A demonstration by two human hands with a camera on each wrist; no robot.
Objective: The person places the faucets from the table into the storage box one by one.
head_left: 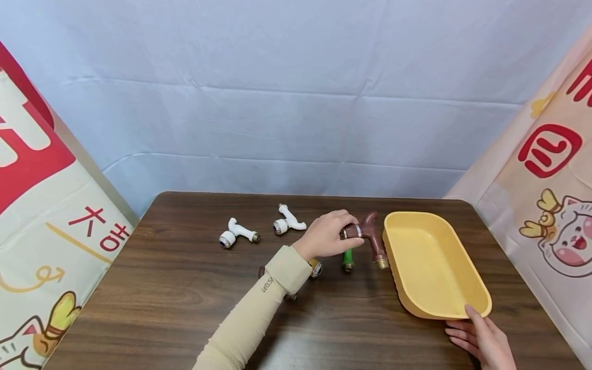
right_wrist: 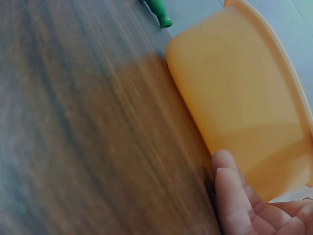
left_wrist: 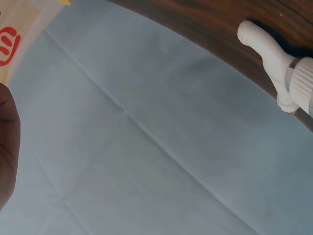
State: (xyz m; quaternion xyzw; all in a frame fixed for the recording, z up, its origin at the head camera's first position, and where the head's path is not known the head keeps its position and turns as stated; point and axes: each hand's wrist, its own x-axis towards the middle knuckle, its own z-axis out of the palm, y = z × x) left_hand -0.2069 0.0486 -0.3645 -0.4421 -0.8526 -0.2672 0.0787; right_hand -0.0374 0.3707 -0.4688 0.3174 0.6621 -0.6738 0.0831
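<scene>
I'm gripping the brown faucet [head_left: 373, 239], left hand [head_left: 327, 235], left of the yellow tray [head_left: 430, 267]; right hand [head_left: 485, 336] pinching the tray's rim; 2 white faucets [head_left: 289, 221] farther left.

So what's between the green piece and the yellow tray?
In the head view, the brown tap that the left hand grips shows between them.

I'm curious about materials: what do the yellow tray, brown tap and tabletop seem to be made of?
Yellow tray: probably plastic, satiny, from its even colour and rounded corners.
Brown tap: perhaps plastic or painted metal, slightly glossy, evenly coloured; its golden threaded end suggests brass.
Tabletop: wood or laminate, softly shiny, showing streaky grain.
</scene>
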